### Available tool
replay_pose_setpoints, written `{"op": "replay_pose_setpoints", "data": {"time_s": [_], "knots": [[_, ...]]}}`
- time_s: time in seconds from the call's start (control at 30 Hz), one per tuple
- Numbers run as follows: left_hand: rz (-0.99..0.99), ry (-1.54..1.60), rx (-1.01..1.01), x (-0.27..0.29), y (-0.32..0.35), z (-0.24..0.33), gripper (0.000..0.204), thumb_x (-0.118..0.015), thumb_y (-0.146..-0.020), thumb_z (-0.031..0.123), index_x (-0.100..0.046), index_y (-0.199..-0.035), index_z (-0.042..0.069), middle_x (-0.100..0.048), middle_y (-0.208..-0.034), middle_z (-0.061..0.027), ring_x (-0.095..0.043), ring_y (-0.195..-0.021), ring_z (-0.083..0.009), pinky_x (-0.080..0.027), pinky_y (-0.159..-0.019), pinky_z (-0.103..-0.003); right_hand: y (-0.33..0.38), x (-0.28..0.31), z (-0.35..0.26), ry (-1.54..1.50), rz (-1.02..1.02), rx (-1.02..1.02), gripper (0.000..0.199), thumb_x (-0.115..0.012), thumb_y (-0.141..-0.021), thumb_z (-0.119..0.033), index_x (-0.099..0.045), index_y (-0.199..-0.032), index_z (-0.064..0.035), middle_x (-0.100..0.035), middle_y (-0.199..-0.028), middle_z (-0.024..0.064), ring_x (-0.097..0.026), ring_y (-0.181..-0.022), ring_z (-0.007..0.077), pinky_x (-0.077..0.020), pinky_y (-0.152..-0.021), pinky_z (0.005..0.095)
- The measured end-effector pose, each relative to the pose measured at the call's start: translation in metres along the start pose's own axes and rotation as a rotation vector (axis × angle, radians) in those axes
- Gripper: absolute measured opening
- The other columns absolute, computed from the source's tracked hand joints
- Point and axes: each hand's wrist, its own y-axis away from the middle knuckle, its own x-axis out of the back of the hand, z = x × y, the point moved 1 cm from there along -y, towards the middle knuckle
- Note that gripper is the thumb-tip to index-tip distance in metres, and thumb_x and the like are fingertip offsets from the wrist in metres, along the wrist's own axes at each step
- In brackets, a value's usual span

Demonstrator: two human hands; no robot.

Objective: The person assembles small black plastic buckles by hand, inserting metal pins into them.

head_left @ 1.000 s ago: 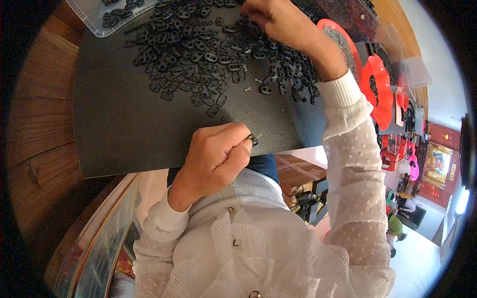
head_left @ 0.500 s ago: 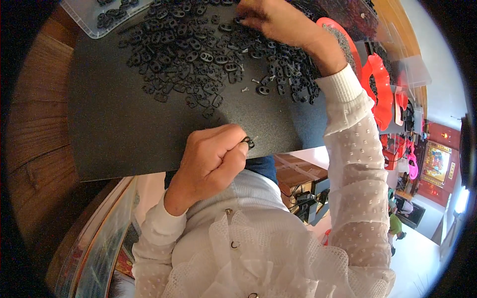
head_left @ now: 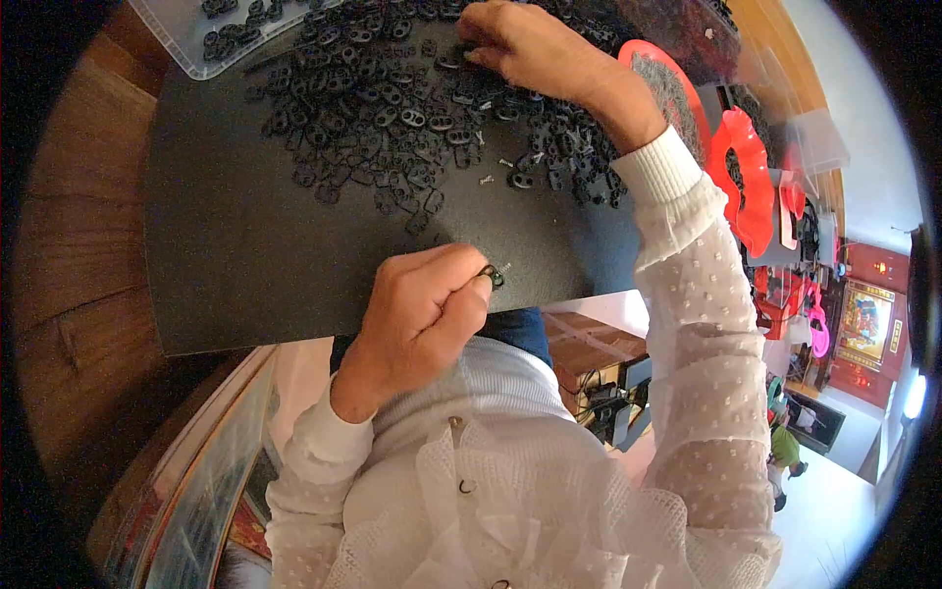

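Black, small: a looped piece [head_left: 496,279] pinched between thumb and forefinger of the left hand [head_left: 422,319], near view centre; thin pale bit [head_left: 506,267] juts toward one o'clock. Right hand [head_left: 525,47] at twelve, over the dark pile's [head_left: 368,108] edge, fingers curled; cannot tell whether they grip anything.

perhaps home workshop | grey table [head_left: 255,255] | heaped black parts [head_left: 412,117] | framed picture [head_left: 867,319]

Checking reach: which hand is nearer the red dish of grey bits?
Right. The right hand is over the black parts, left of the red dish. The left hand is farther, by the table's near edge, pinching a black piece.
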Motion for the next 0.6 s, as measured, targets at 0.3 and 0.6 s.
{"op": "replay_pose_setpoints", "data": {"time_s": [0.3, 0.6], "knots": [[0.084, 0.033, 0.087, 0.0, 0.003, 0.001, 0.022, -0.052, -0.087, 0.017, -0.059, -0.075, -0.001, -0.052, -0.059, -0.0022, -0.046, -0.051, -0.0087, -0.035, -0.047, -0.026, 0.062, 0.014, -0.056, -0.751, -0.056, -0.326, 0.017, -0.064, -0.09, -0.019, -0.065, -0.096, -0.0031, -0.057, -0.073, -0.004, -0.052, -0.063, 0.0053, -0.0415, -0.055, 0.0206], [0.056, 0.114, -0.016, -0.001, 0.005, 0.0, 0.014, -0.052, -0.087, 0.006, -0.06, -0.079, -0.003, -0.051, -0.059, -0.0026, -0.045, -0.05, -0.0066, -0.035, -0.047, -0.025, 0.109, -0.002, -0.091, -1.208, 0.053, -0.397, 0.019, -0.065, -0.089, -0.018, -0.068, -0.101, -0.0025, -0.061, -0.076, -0.0034, -0.05, -0.064, 0.0027, -0.0394, -0.055, 0.0184]]}}
